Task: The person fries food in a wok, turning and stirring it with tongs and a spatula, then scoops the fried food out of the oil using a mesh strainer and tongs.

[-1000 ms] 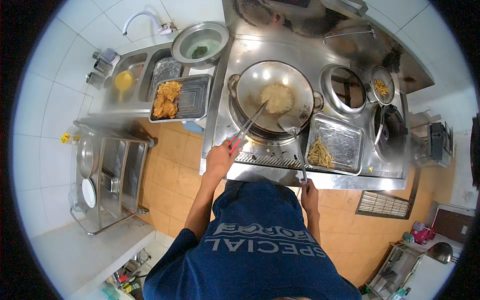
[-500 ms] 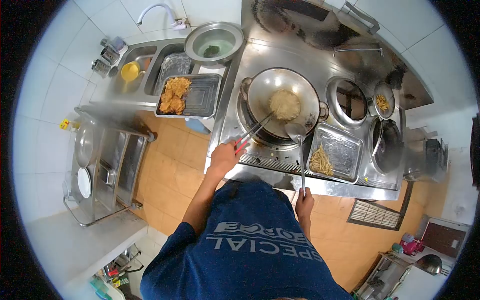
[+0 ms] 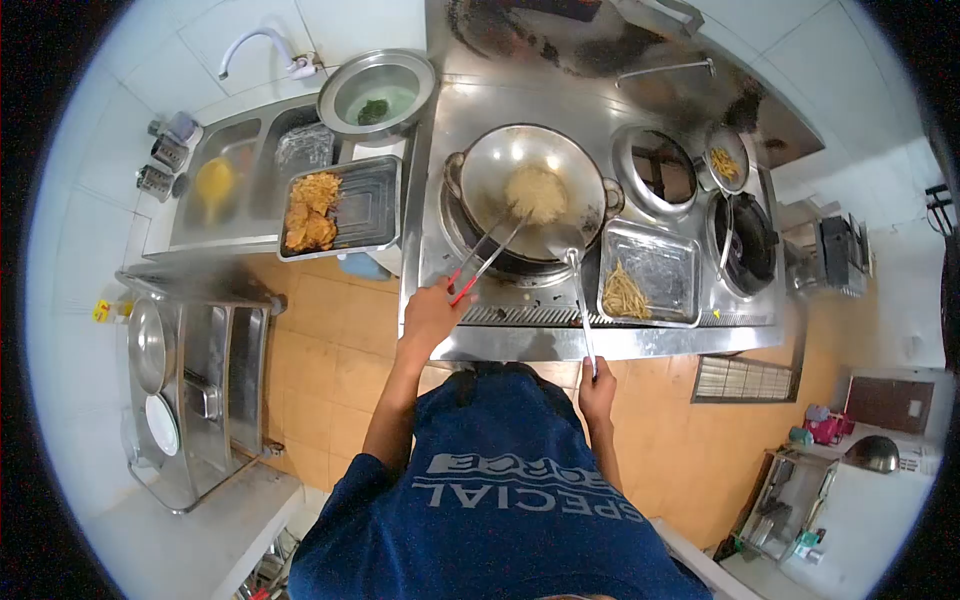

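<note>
My left hand point(image 3: 430, 312) grips red-handled metal tongs point(image 3: 490, 262), whose tips touch the near left edge of the pale, frothy food point(image 3: 536, 194) in the wok point(image 3: 490, 165). The tong arms are spread apart. In my right hand point(image 3: 597, 388) is the long handle of a metal ladle point(image 3: 583, 320). Its head rests inside the wok, at the near right side of the food. Two loop handles stick out from the wok, which sits on a burner. Beside it on the right, a metal tray point(image 3: 672, 262) holds pale fried strips point(image 3: 625, 292).
Left of the stove, a tray point(image 3: 368, 208) holds golden fried pieces point(image 3: 311, 212). A large bowl point(image 3: 350, 95) of water with greens stands behind it, near the sinks point(image 3: 215, 180). On the right are a ring burner point(image 3: 655, 170) and a strainer point(image 3: 725, 160) with fried strips.
The view has shifted and turned slightly. The tong arms stand wider apart than before. My right hand still holds the ladle, its head in the wok.
</note>
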{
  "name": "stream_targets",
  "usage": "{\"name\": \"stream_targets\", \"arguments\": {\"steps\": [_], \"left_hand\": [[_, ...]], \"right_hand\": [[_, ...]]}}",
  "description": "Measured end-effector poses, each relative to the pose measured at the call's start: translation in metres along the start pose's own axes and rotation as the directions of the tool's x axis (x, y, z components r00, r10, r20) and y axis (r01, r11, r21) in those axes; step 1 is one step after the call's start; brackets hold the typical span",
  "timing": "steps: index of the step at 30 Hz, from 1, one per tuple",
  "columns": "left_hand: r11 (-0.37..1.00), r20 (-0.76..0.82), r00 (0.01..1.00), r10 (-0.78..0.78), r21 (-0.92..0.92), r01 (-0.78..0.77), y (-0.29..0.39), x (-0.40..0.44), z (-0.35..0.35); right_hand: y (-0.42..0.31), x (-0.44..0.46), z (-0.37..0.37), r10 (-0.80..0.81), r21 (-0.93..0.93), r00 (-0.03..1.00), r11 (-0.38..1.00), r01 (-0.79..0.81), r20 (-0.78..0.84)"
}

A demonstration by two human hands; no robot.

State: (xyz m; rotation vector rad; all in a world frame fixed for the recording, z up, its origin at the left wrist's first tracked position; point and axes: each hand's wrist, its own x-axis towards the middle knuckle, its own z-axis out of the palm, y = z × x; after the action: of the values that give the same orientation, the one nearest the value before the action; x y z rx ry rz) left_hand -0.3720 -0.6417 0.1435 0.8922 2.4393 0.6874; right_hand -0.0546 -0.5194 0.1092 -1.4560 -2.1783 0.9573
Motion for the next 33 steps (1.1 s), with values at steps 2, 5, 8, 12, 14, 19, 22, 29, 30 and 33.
{"name": "stream_targets", "arguments": {"steps": [2, 5, 8, 12, 14, 19, 22, 29, 30, 33], "left_hand": [[0.999, 0.024, 1.0, 0.005, -0.047, -0.004, 0.006, -0.008, -0.01], [0.991, 0.024, 0.999, 0.023, -0.135, -0.019, 0.015, -0.019, -0.021], [0.973, 0.033, 0.999, 0.015, -0.229, -0.007, 0.001, -0.018, -0.013], [0.982, 0.022, 0.998, 0.062, -0.179, -0.058, -0.023, -0.008, 0.006], [0.982, 0.034, 0.997, 0.071, -0.178, -0.064, -0.011, -0.011, 0.002], [0.979, 0.035, 0.999, 0.021, -0.203, -0.014, 0.022, -0.012, -0.023], [0.995, 0.041, 0.999, 0.03, -0.093, -0.026, 0.01, -0.01, -0.004], [0.983, 0.014, 0.995, -0.095, -0.159, 0.096, 0.034, -0.024, 0.016], [0.969, -0.026, 0.995, -0.098, -0.231, 0.089, 0.041, -0.025, 0.018], [0.96, -0.077, 0.988, -0.135, -0.258, 0.111, 0.052, -0.026, 0.029]], "right_hand": [[-0.017, -0.007, -0.005, 0.027, 0.013, 0.999, 1.0, -0.027, -0.017], [-0.017, -0.016, -0.002, 0.048, 0.064, 0.997, 0.997, -0.044, -0.052], [-0.008, -0.023, 0.008, 0.07, 0.108, 0.997, 0.992, -0.067, -0.02], [-0.016, -0.019, 0.01, 0.07, 0.064, 0.997, 0.996, -0.068, -0.024], [-0.023, -0.016, 0.005, 0.071, 0.093, 0.997, 0.993, -0.067, -0.038], [-0.022, -0.006, 0.006, 0.068, 0.204, 0.995, 0.978, -0.052, -0.074], [0.005, -0.004, 0.015, 0.075, 0.117, 0.996, 0.991, -0.069, -0.045], [0.039, 0.011, -0.002, 0.059, 0.088, 0.993, 0.994, -0.068, 0.107], [0.038, 0.02, -0.006, 0.047, 0.094, 0.992, 0.994, -0.058, 0.119], [0.032, 0.047, -0.021, 0.004, 0.161, 0.983, 0.986, -0.034, 0.182]]}}
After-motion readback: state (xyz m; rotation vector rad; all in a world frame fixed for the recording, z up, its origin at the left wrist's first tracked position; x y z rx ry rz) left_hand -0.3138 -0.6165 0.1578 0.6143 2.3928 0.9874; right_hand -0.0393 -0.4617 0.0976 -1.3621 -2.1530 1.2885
